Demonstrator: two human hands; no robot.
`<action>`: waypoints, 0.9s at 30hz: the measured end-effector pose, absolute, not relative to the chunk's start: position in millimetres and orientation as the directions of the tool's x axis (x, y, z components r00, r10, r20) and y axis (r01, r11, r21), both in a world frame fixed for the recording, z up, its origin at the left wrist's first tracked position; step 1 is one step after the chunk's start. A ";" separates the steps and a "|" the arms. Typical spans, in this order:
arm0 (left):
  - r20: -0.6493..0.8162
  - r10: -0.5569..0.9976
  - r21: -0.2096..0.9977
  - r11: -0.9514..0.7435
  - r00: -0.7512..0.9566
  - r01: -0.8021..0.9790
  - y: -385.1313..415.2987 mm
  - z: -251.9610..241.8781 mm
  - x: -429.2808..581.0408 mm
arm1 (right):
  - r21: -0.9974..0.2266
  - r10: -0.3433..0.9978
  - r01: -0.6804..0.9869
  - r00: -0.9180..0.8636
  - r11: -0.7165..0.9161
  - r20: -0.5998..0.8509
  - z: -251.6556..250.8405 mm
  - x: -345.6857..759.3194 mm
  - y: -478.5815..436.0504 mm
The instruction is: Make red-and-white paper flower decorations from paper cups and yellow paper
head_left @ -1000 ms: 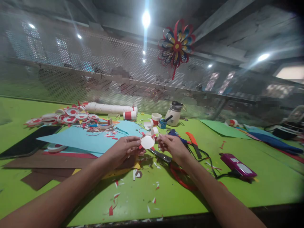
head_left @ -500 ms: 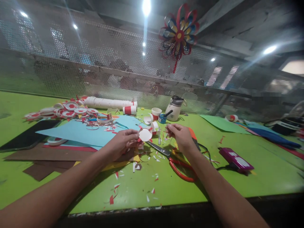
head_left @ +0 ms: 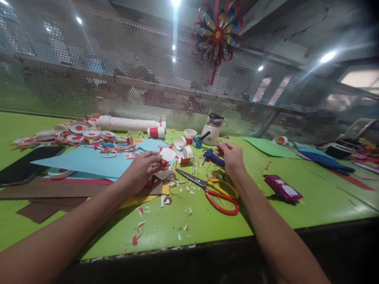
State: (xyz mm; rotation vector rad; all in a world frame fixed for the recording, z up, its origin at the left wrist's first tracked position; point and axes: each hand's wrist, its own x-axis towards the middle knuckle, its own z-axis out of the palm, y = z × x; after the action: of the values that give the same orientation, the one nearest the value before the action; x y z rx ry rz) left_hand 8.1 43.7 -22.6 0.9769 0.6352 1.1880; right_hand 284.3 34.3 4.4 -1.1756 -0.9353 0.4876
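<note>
My left hand [head_left: 149,165] is closed on the edge of a white paper-cup base [head_left: 167,154] with red tabs around its rim. Left of centre, it holds the piece above the paper scraps. My right hand [head_left: 232,156] is closed around a blue glue gun [head_left: 213,157], its nozzle pointing left toward the cup base; the fingers partly hide its rear end. Below the hands, scissors [head_left: 204,185] with red and yellow handles lie with their blades toward the left hand. Cut cup pieces [head_left: 186,153] stand just beyond the cup base.
Many red-and-white cup pieces [head_left: 78,132] are heaped at back left, beside a long stack of white cups [head_left: 128,123]. Blue paper [head_left: 79,162] and brown sheets [head_left: 26,191] lie at left. A bottle [head_left: 211,129] stands at the back; a purple box [head_left: 283,188] lies right.
The blue glue gun has come into view at my right hand. My left hand and the cup base have shifted slightly left and up, while the whole view has turned a little.
</note>
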 end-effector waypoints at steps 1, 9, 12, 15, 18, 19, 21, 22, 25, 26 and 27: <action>0.099 0.954 0.877 0.052 0.284 -0.478 43.3 -21.4 7.4 | -0.928 0.747 0.137 0.559 0.346 0.361 4.7 287.1 35.2; 0.077 0.970 0.876 0.045 0.231 -0.480 38.7 -9.2 5.2 | -0.928 0.736 0.160 0.570 0.337 0.366 7.5 295.8 36.7; 0.070 0.971 0.882 0.046 0.228 -0.469 37.3 -8.3 6.0 | -0.931 0.747 0.170 0.557 0.324 0.362 8.1 296.8 36.6; 0.077 0.970 0.877 0.045 0.231 -0.479 38.0 -8.2 5.5 | -0.931 0.758 0.180 0.542 0.317 0.363 7.5 297.8 37.0; 0.126 0.968 0.866 0.000 0.219 -0.499 40.7 -8.5 4.0 | -0.930 0.772 0.201 0.517 0.309 0.369 4.6 296.6 38.0; 0.142 0.968 0.865 -0.019 0.209 -0.501 41.7 -8.5 3.6 | -0.928 0.779 0.212 0.506 0.305 0.371 3.0 295.2 38.3; 0.159 0.969 0.865 -0.045 0.188 -0.500 43.3 -8.5 2.8 | -0.924 0.798 0.241 0.470 0.296 0.378 -0.5 291.1 38.6; 0.159 0.971 0.866 -0.051 0.177 -0.498 44.1 -8.6 2.4 | -0.921 0.810 0.259 0.446 0.291 0.381 -2.3 288.5 38.5; 0.157 0.974 0.867 -0.058 0.161 -0.495 46.9 -9.5 0.8 | -0.901 0.844 0.327 0.360 0.285 0.398 -6.3 281.0 36.7; 0.163 0.974 0.866 -0.063 0.160 -0.495 48.0 -10.1 0.2 | -0.891 0.851 0.355 0.336 0.284 0.405 -7.1 279.1 35.7; 0.169 0.973 0.865 -0.069 0.159 -0.497 49.0 -10.8 -0.3 | -0.879 0.855 0.384 0.314 0.283 0.412 -7.5 277.5 34.7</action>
State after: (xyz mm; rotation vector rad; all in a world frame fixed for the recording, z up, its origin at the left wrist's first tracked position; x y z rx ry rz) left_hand -0.3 49.0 -10.8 0.9970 0.6272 1.3488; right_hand 277.5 34.7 -7.5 -1.3163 -1.2837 0.4722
